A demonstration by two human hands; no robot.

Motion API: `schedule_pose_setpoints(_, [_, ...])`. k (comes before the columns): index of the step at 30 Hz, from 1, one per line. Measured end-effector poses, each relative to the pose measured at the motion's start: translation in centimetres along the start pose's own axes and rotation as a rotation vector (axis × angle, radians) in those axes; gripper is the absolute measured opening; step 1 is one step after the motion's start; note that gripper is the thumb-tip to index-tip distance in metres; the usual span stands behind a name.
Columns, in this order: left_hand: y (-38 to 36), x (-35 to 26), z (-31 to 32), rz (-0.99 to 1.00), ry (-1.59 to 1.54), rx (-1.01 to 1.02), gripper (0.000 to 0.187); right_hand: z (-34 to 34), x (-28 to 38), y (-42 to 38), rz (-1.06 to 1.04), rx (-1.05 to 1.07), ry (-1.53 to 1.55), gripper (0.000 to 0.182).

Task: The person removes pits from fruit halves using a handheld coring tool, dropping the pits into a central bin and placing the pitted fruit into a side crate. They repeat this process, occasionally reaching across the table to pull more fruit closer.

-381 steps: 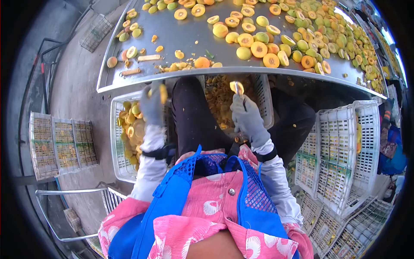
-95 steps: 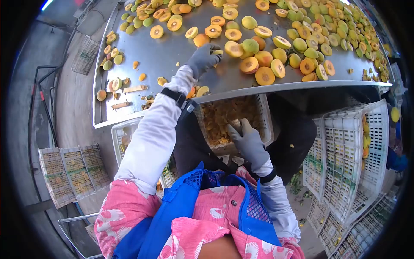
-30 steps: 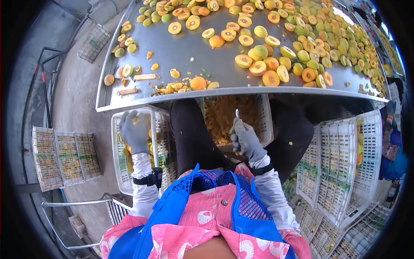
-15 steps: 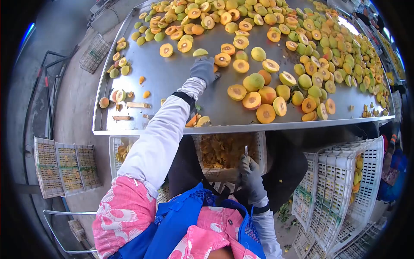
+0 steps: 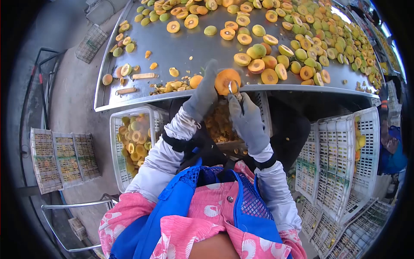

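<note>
My left hand (image 5: 207, 93), in a grey glove, is closed around a halved peach (image 5: 225, 80) just above the table's near edge. The orange cut face is turned toward me. In my gloved right hand (image 5: 249, 123) is a pitting spoon (image 5: 233, 86) with a metal head, its tip against the middle of the cut face. My fingers hide most of its handle. Many peach halves (image 5: 269, 76) lie on the metal table (image 5: 181, 47) ahead, several showing their pits.
A white crate (image 5: 114, 149) of peach halves stands at my left, and scraps (image 5: 219, 127) fill a container below my hands. White crates (image 5: 334, 162) are stacked at right. Two wooden-handled tools (image 5: 145, 76) and trimmings (image 5: 172, 87) lie on the table's left side.
My left hand has come back from the table to the near edge with a peach half. My right hand has risen, bringing the pitting spoon to it. The view has shifted.
</note>
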State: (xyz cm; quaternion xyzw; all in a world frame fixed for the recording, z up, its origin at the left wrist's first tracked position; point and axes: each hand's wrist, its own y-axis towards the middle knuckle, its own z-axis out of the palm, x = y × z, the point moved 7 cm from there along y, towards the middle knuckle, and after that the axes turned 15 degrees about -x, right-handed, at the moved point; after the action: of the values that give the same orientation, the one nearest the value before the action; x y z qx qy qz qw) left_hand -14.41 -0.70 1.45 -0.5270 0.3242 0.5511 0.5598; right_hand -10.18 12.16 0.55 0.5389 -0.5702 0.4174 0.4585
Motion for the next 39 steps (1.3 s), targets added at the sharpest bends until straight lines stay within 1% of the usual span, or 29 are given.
schedule_pose_setpoints(2, [0.4,2.4,-0.4,-0.089,-0.287,0.103,0.04,0.3,0.4,-1.0,0.0,0.001,0.026,0.024])
schedule_pose_setpoints(3, [-0.3,2.1,-0.1,-0.08,-0.292,0.105,0.04,0.3,0.8,-1.4,-0.038,-0.028,0.034,0.024])
schedule_pose_setpoints(5, [-2.3,-1.2,0.3,0.517,0.109,0.001,0.049,0.3,1.6,-2.1,-0.085,-0.06,0.041,0.023])
schedule_pose_setpoints(6, [-2.8,-1.2,0.7,0.524,0.105,0.002,0.049,0.2,2.2,-2.5,-0.118,-0.08,0.003,0.022])
schedule_pose_setpoints(8, [-2.6,0.6,-0.3,0.191,-0.127,-0.189,0.049,0.2,2.9,-3.1,-0.158,-0.1,-0.037,0.021])
schedule_pose_setpoints(9, [-2.9,0.5,-0.1,0.196,-0.131,-0.189,0.049,0.4,2.8,-3.3,-0.109,-0.073,-0.002,0.024])
schedule_pose_setpoints(11, [-3.6,0.3,-0.2,0.204,-0.205,-0.234,0.033,0.5,2.8,-3.8,-0.064,-0.045,0.035,0.028])
schedule_pose_setpoints(12, [-4.2,-0.3,0.0,0.21,-0.207,-0.233,0.033,0.8,2.5,-4.3,0.023,0.021,0.124,0.029])
schedule_pose_setpoints(13, [-5.1,-0.8,0.6,0.155,-0.213,-0.206,0.031,1.1,2.4,-4.8,0.108,0.089,0.213,0.031])
schedule_pose_setpoints(14, [-5.7,-1.1,1.1,0.107,-0.218,-0.174,0.03,0.6,3.2,-5.0,0.094,0.089,0.216,0.031])
schedule_pose_setpoints(16, [-5.2,0.1,0.7,0.093,-0.186,-0.187,0.029,0.8,2.8,-6.6,0.605,0.256,0.32,0.033])
schedule_pose_setpoints(17, [-4.7,1.0,0.3,0.059,-0.15,-0.208,0.029,1.2,2.5,-7.0,0.651,0.328,0.44,0.037])
schedule_pose_setpoints(19, [-4.5,1.9,0.4,0.041,-0.179,-0.182,0.03,0.9,2.8,-7.7,0.77,0.466,0.478,0.048])
schedule_pose_setpoints(21, [-4.3,2.3,0.7,0.051,-0.173,-0.178,0.031,0.9,2.6,-8.2,0.828,0.601,0.606,0.053])
schedule_pose_setpoints(23, [-4.4,2.3,1.5,0.081,-0.09,-0.103,0.032,0.6,1.7,-8.4,0.865,0.633,0.684,0.053])
schedule_pose_setpoints(25, [-4.6,2.4,2.0,0.093,-0.044,-0.097,0.034,1.0,1.5,-8.7,0.947,0.781,1.071,0.051])
schedule_pose_setpoints(26, [-5.1,2.7,3.1,-0.029,-0.158,0.009,0.04,1.2,1.0,-8.7,0.957,0.886,1.24,0.051])
schedule_pose_setpoints(27, [-5.7,3.1,4.1,-0.151,-0.272,0.114,0.046,1.4,-0.1,-8.8,0.959,0.89,1.237,0.051])
schedule_pose_setpoints(28, [-5.5,4.2,4.1,-0.236,-0.325,0.127,0.045,1.4,-0.6,-8.8,0.962,0.901,1.327,0.051])
schedule_pose_setpoints(29, [-4.3,6.5,3.8,-0.234,-0.328,0.124,0.045,1.3,-1.0,-8.6,0.965,0.909,1.421,0.051])
schedule_pose_setpoints(30, [-2.3,9.4,2.4,-0.13,-0.223,-0.027,0.043,1.3,-1.9,-8.4,1.006,0.863,1.422,0.051])
schedule_pose_setpoints(31, [-1.9,8.9,1.6,-0.023,-0.117,-0.175,0.042,1.2,-2.6,-8.4,1.006,0.863,1.422,0.051])
schedule_pose_setpoints(32, [-2.7,6.9,-0.1,0.314,0.421,-0.377,0.04,1.0,-3.5,-8.5,0.976,0.858,1.375,0.051])
schedule_pose_setpoints(33, [-3.5,5.5,-1.4,0.409,0.53,-0.474,0.038,0.7,-4.3,-8.5,0.944,0.855,1.324,0.051])
schedule_pose_setpoints(34, [-4.1,4.0,-3.2,0.422,0.647,-0.535,0.035,-0.1,-6.9,-8.3,0.934,0.678,0.998,0.052])
schedule_pose_setpoints(35, [-4.3,3.8,-5.9,0.396,0.615,-0.552,0.036,-1.2,-10.0,-8.4,1.004,0.383,0.421,0.049])
schedule_pose_setpoints(37, [-7.1,1.0,-11.9,0.528,0.784,-0.725,0.035,-2.7,-16.7,-5.9,0.197,0.171,-0.402,0.04])
schedule_pose_setpoints(38, [-9.1,-0.5,-14.8,0.434,0.849,-0.734,0.034,-2.9,-14.9,-5.7,0.196,0.172,-0.402,0.04])
schedule_pose_setpoints(39, [-9.2,0.5,-19.8,0.409,1.107,-0.706,0.033,-3.7,-11.8,-6.0,0.442,0.118,-0.17,0.034])
